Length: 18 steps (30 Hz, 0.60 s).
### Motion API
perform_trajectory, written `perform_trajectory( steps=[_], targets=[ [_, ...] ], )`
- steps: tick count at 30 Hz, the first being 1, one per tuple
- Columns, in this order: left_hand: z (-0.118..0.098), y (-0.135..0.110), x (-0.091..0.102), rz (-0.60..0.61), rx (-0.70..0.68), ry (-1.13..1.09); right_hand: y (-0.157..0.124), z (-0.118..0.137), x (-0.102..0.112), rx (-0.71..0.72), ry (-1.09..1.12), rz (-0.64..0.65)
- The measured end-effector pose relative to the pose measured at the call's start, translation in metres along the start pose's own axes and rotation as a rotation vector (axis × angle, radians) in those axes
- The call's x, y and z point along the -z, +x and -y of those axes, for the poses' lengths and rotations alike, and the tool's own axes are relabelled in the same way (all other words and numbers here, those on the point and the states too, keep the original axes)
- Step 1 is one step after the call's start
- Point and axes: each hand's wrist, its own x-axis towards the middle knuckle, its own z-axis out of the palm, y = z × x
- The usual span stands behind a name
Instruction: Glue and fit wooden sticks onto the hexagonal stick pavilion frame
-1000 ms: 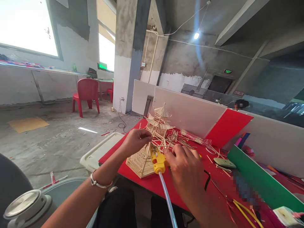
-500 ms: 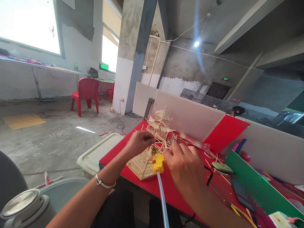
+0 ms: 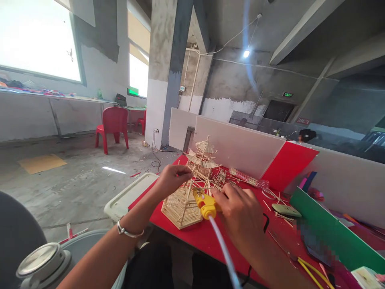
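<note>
The right hand is wrapped around a yellow glue gun, whose glue stick trails toward five o'clock and whose tip is near the slatted stick base, at nine o'clock from the gun on the red table. At ten o'clock from the gun, the left hand keeps thumb and fingers narrow; whether they grip a stick cannot be told. The stick tower stands at twelve o'clock, a packet of sticks at two.
</note>
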Motion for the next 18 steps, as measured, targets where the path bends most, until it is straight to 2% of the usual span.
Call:
perform_trajectory(
  steps=[2, 6, 8, 10, 13, 15, 18],
  targets=[
    [-0.008, 0.004, -0.003, 0.049, 0.024, -0.051, -0.013, -0.012, -0.014, -0.172, 0.160, 0.019],
    [-0.028, 0.015, -0.012, 0.124, 0.117, -0.195, -0.032, -0.028, -0.041, -0.633, 0.567, 0.084],
    [-0.036, 0.020, -0.016, 0.119, 0.189, -0.250, -0.033, -0.032, -0.046, -0.760, 0.758, 0.106],
    [-0.042, 0.022, -0.019, 0.087, 0.289, -0.346, -0.030, -0.033, -0.045, -0.829, 0.855, 0.115],
    [-0.047, 0.019, -0.022, 0.051, 0.454, -0.577, -0.022, -0.034, -0.038, -0.867, 0.869, 0.091],
    [-0.051, 0.015, -0.023, 0.021, 0.539, -0.729, -0.019, -0.035, -0.034, -0.868, 0.854, 0.026],
    [-0.056, 0.007, -0.026, -0.092, 0.609, -0.878, -0.019, -0.034, -0.032, -0.856, 0.813, -0.080]
  ],
)
